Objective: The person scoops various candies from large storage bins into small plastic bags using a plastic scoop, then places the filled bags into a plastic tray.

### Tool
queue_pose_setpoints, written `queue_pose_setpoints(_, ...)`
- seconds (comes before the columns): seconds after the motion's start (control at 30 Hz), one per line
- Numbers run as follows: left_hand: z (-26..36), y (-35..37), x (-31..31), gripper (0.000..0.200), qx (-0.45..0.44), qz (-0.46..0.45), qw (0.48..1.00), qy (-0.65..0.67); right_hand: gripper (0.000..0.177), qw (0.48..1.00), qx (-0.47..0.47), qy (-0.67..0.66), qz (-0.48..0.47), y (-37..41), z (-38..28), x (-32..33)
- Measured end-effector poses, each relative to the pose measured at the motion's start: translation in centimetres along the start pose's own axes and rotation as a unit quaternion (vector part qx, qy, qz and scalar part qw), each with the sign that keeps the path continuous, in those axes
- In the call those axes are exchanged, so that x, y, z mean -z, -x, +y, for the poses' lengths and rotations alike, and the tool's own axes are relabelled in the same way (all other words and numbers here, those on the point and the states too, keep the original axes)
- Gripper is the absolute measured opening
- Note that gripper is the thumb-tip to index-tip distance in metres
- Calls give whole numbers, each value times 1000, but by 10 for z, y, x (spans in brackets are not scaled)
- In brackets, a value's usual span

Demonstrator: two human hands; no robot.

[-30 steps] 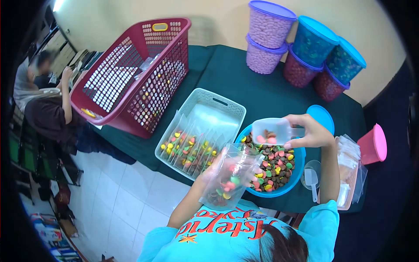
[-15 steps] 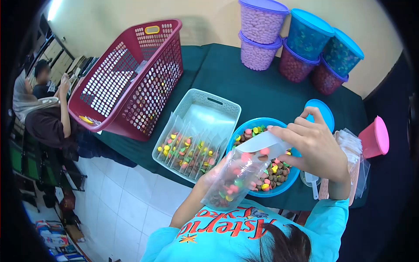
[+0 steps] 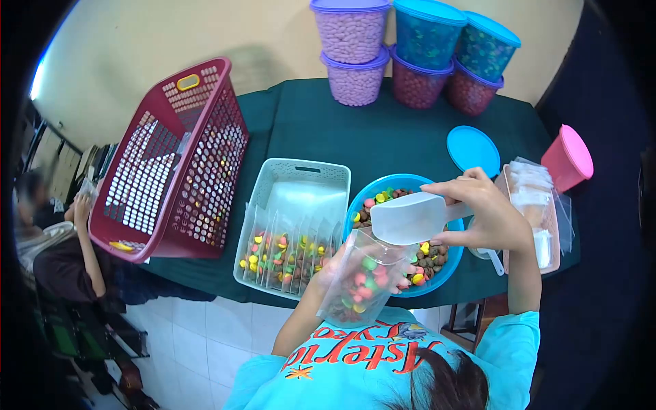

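Note:
My right hand (image 3: 485,212) is closed round a white plastic scoop (image 3: 410,220), whose lip rests at the mouth of a clear plastic bag (image 3: 365,280). The scoop looks emptied. My left hand (image 3: 331,270) grips the bag from behind and the side, its fingers partly hidden by it. Pink, green, yellow and brown candies sit in the bag. Just beyond the bag is a blue basin (image 3: 451,273) of mixed brown and coloured candies. To the left, a pale plastic basket (image 3: 301,188) holds several filled clear bags (image 3: 283,263) standing in a row.
A maroon laundry basket (image 3: 219,137) stands at the left. Several lidded candy tubs (image 3: 352,82) are stacked at the back. A blue lid (image 3: 473,150), a pink tub (image 3: 564,160) and a tray of plastic bags (image 3: 533,188) lie rightward. Another person (image 3: 65,263) is at far left.
The scoop has tipped down from its raised, tilted pose over the bag, and its candies are now in the bag. The view has shifted, so the table things appear further left.

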State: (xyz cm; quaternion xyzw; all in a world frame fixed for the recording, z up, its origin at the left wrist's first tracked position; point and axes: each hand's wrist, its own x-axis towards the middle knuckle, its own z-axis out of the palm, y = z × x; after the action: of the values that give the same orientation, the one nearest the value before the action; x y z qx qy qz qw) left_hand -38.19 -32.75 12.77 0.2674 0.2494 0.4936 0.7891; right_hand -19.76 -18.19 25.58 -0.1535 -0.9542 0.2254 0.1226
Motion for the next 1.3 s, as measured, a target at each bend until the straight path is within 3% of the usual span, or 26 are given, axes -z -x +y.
queue_pose_setpoints(0.13, 5, -5, -3, 98, 20, -48, 998, -22, 63, 990, -103, -67, 63, 15, 12, -18)
queue_pose_setpoints(0.17, 1, -7, 7, 94, -9, -99, 995, 15, 61, 985, -120, -99, 74, 17, 15, -20)
queue_pose_setpoints(0.27, -4, -12, 21, 91, -62, -180, 980, 64, 58, 974, -160, 1, 161, 37, 26, -49)
queue_pose_setpoints(0.33, -1, -9, 20, 93, -132, -41, 990, 28, 53, 970, -227, -27, 77, 46, 26, -65)
queue_pose_setpoints(0.4, -1, -11, 16, 93, -138, -9, 990, 39, 47, 975, -147, 117, 120, 50, 17, -85)
queue_pose_setpoints(0.43, -4, -14, 17, 92, -160, -26, 985, 56, 47, 974, -151, 117, 122, 49, 10, -89)
queue_pose_setpoints(0.5, -11, -18, 27, 91, -177, -47, 980, 73, 37, 956, -130, 138, 225, 41, -10, -91)
queue_pose_setpoints(0.53, -18, -19, 35, 93, -162, -106, 964, 182, 37, 954, -134, 141, 228, 39, -18, -93)
queue_pose_setpoints(0.57, -22, -21, 39, 96, -144, -162, 933, 288, 33, 964, -142, -41, 223, 37, -26, -95)
queue_pose_setpoints(0.6, -17, -21, 30, 96, -141, -166, 933, 287, 30, 941, -141, -222, 210, 35, -32, -98)
queue_pose_setpoints(0.63, -9, -20, 12, 96, -143, -94, 981, 86, 28, 936, -148, -252, 196, 34, -33, -102)
queue_pose_setpoints(0.67, -3, -19, 1, 95, -141, -17, 983, -119, 26, 929, -154, -283, 180, 32, -34, -109)
queue_pose_setpoints(0.7, -2, -19, -2, 92, -155, -12, 976, -152, 20, 900, -146, -330, 246, 25, -39, -118)
queue_pose_setpoints(0.73, 0, -18, -8, 92, -156, -15, 976, -154, 20, 900, -145, -328, 249, 25, -36, -126)
queue_pose_setpoints(0.83, -5, -18, -7, 67, -292, 79, 941, -148, 14, 791, -147, -482, 348, 21, -37, -130)
queue_pose_setpoints(0.97, -10, -4, 19, 46, -344, 65, 934, -72, 12, 793, -136, -476, 354, 26, -33, -135)
queue_pose_setpoints(1.03, -6, 3, 7, 23, -346, 178, 895, -219, 12, 791, -140, -478, 356, 24, -37, -136)
queue_pose_setpoints(1.2, -5, 8, -5, 12, -369, 267, 855, -248, 9, 759, -119, -501, 398, 13, -41, -139)
queue_pose_setpoints(1.3, -9, 13, -5, 10, -375, 304, 827, -288, 8, 771, -93, -509, 371, 15, -36, -141)
